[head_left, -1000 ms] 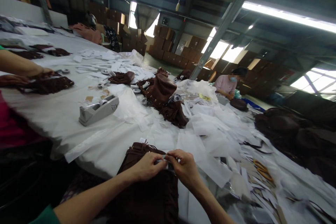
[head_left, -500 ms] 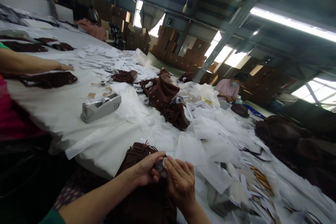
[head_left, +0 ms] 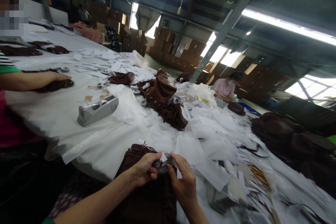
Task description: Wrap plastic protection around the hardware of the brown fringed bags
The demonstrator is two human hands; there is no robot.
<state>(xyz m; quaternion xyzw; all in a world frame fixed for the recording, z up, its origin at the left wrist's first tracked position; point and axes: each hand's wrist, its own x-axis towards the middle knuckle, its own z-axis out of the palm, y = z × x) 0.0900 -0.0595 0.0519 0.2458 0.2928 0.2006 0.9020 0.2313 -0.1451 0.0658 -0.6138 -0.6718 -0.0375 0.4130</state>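
In the head view, both hands meet over a dark brown fringed bag point(head_left: 141, 199) lying at the table's near edge. My left hand point(head_left: 147, 169) is closed, thumb and fingers pinching a shiny, see-through grey piece with a white tab point(head_left: 163, 164). My right hand point(head_left: 182, 178) grips the other end of that piece between thumb and forefinger. Its exact kind cannot be made out, as the fingers cover part of it. Just past the hands, cords and metal eyelets show at the bag's top.
A grey tape dispenser point(head_left: 98, 110) stands ahead to the left. Brown bags point(head_left: 164, 92) lie mid-table among white sheets point(head_left: 210, 133). Yellow-handled scissors point(head_left: 259, 176) are at right. A co-worker's hand point(head_left: 61, 77) rests on another bag at left; another person point(head_left: 223, 89) sits across the table.
My right hand has shifted slightly right and opened its grip from bunched fingers to a pinch, so more of the see-through piece shows. The co-worker at left has leaned further into view.
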